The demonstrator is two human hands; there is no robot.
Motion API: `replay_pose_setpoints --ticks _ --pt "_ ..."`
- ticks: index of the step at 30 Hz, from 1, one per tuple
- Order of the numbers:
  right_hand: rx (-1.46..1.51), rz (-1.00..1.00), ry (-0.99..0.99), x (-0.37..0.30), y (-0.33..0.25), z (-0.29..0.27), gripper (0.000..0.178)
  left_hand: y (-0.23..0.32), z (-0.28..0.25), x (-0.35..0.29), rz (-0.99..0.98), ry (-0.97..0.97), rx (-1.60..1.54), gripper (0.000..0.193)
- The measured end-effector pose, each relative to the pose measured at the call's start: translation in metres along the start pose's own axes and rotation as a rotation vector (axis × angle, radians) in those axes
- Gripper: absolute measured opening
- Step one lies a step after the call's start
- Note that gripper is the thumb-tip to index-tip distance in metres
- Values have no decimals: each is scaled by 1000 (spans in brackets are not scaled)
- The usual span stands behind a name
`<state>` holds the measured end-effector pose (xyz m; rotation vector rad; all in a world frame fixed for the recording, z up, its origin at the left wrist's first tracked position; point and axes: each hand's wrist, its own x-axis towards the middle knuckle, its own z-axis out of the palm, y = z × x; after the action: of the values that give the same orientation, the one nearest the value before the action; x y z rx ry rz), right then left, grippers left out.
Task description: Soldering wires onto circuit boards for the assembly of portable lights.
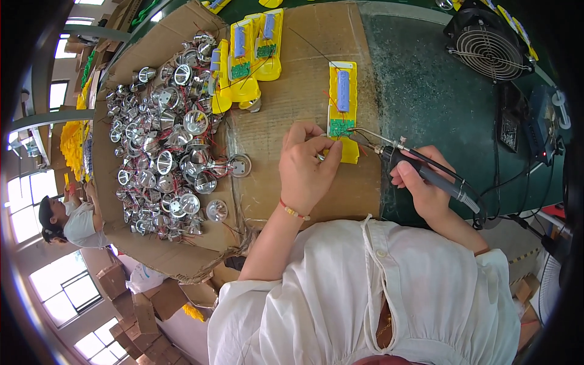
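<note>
My right hand (pixel 431 193) is wrapped round a black soldering iron (pixel 433 177), its thin metal tip and a bent feed tube reaching to the green circuit board (pixel 340 127). That board sits in a yellow plastic housing (pixel 354 79) below a blue cylindrical battery (pixel 343 91). My left hand (pixel 309 159) is closed in a pinch at the board's lower left edge. A shiny bit shows under its fingers, but what they hold is mostly hidden. Thin wires stick out around the board.
At left, a cardboard box (pixel 182 261) holds many shiny reflector cups (pixel 164 161) with red wires. Several yellow housings (pixel 267 67) with boards and batteries lie beside it. A fan (pixel 486 52) and a dark soldering unit (pixel 538 125) with cables stand at right. A person (pixel 73 222) is at far left.
</note>
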<state>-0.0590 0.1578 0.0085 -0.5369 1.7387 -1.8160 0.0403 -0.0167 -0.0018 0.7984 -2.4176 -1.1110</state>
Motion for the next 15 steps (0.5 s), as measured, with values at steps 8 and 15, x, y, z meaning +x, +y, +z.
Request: replay_pose_setpoints --ticks 8,15 --pt "31 -5 64 1 -2 5 16 -1 -1 3 -4 -8 9 7" --pt "5 -34 56 -1 -2 -3 16 1 -2 4 7 2 26 8"
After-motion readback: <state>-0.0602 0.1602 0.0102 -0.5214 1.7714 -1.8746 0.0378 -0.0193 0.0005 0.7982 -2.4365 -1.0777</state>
